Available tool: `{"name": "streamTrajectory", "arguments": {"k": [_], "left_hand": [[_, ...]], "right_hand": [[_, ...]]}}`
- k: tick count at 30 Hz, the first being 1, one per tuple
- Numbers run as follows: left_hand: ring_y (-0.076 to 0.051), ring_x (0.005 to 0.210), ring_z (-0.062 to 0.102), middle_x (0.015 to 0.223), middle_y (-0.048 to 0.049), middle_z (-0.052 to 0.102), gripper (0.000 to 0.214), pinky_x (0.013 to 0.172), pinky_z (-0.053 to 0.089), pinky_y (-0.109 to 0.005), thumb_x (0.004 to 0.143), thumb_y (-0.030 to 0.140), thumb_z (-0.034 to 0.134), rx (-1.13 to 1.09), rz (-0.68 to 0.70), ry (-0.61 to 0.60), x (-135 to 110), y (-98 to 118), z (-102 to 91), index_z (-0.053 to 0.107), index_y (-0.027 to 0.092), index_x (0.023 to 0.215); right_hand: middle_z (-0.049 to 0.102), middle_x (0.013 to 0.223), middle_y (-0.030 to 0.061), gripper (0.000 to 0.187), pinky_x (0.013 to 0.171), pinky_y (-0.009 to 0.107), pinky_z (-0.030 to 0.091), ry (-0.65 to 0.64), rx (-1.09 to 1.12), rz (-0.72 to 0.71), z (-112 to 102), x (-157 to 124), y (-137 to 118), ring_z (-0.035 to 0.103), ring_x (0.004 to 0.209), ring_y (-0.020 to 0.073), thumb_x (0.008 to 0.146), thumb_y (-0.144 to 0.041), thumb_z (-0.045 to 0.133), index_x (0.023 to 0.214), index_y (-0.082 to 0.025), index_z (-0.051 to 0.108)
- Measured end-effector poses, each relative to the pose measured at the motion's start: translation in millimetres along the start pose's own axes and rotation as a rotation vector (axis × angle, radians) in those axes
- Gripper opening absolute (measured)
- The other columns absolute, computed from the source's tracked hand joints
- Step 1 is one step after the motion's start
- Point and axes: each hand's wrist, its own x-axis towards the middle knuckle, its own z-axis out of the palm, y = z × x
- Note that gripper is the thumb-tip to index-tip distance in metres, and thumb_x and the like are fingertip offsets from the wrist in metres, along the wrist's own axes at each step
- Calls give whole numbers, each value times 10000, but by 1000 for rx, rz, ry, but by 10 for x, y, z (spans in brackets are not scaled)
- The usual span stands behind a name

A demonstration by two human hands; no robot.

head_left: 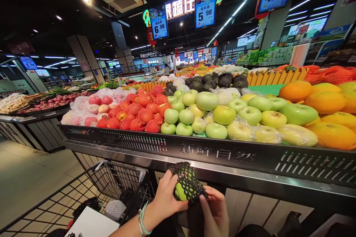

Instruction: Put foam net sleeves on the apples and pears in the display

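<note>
Low in the middle of the view, my left hand wraps its fingers round a green apple half covered by a black foam net. My right hand pinches the lower edge of that net from the right. Both hands are just below the front rim of the fruit stand. Several green apples are piled on the stand right above them.
A wire shopping cart at lower left holds a white-netted fruit and a white sheet. On the stand are red-netted fruit, pink apples, black-netted fruit and oranges. Price signs hang overhead. An aisle runs left.
</note>
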Motion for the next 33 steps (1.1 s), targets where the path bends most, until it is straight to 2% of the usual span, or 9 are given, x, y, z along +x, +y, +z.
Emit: {"name": "streamTrajectory", "arguments": {"k": [6,10,13,14,17,25,28,31,33], "left_hand": [[-307,943,627,988,-79,648,608,862,518,-417,494,306,808,-386,-222,119,37,97,-10,601,199,1056],[-317,1086,598,1162,-119,617,709,947,478,-421,554,300,773,-746,-399,205,131,204,-57,468,189,1185],[-276,1050,620,1131,-96,634,659,923,488,-379,587,306,759,-965,-453,221,194,232,-89,465,200,1168],[-264,1035,626,1109,-85,643,641,923,485,-371,589,305,763,-1011,-472,225,208,229,-94,479,203,1155],[-262,1037,627,1081,-81,667,642,951,466,-379,559,318,806,-1109,-554,235,228,207,-91,528,204,1126],[-317,1231,547,1247,-145,639,654,1078,366,-426,589,330,853,-1283,-779,196,172,260,-101,600,172,1172],[-325,1227,549,1238,-144,641,697,1069,372,-441,625,373,838,-1294,-834,171,152,297,-109,571,174,1238],[-332,1296,486,1310,-141,595,868,1090,355,-440,602,436,854,-1332,-802,198,135,304,-63,470,214,1348],[-339,1338,434,1368,-156,546,1019,1108,343,-416,535,503,878,-1305,-688,220,114,294,-3,409,223,1396]], "right_hand": [[672,949,48,273,744,304,532,-70,-110,-56,-192,72,287,642,834,188,756,-325,736,981,-213,631],[680,937,31,320,737,286,533,-172,-135,-84,-72,1,336,647,823,183,707,-277,778,988,-214,640],[681,877,20,149,755,291,520,-280,-213,-164,21,57,252,637,842,193,740,-275,743,850,-215,663],[678,843,17,78,749,293,513,-326,-253,-189,28,105,207,630,835,195,774,-275,709,794,-217,661],[669,784,15,132,733,304,493,-428,-373,-273,-20,276,62,611,794,195,849,-249,612,727,-223,655],[667,868,-5,163,777,267,508,-412,-336,-464,-185,371,45,623,866,156,900,-136,521,921,-261,624],[645,958,16,118,842,291,503,-287,-316,-406,-177,351,141,610,943,165,873,-203,605,978,-256,622],[579,1245,75,332,902,342,508,-176,-145,-143,-100,272,307,593,1087,199,877,-367,621,1190,-272,565],[527,1366,95,494,819,352,555,-218,50,66,-15,142,479,627,1077,221,892,-528,542,1330,-312,467]]}}
